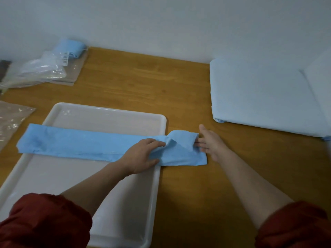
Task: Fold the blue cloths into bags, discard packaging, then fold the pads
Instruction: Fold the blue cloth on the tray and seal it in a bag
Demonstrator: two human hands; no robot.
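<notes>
A pale wall [179, 24] backs a wooden table [143, 83]; folded pale-blue pads [259, 97] run off the right edge; a white tray [53, 176] is cut off below; the blue cloth [80, 142], a long strip, crosses it onto the table; clear packaging [35, 70] blurs far left; the left hand [141, 156] presses the cloth flat-fingered; the right hand [213, 144] slides straight fingers under its raised end, tips hidden.

A wooden worktop [179, 97] of warm brown grain is seen across most of the view. A white plastic tray [100, 116], rectangular with rounded corners and a raised rim, is laid on its near left part. The worktop's far edge is met by a pale grey wall [161, 24]. A small dark shape [3, 66] is cut off at the left border and cannot be identified.
</notes>
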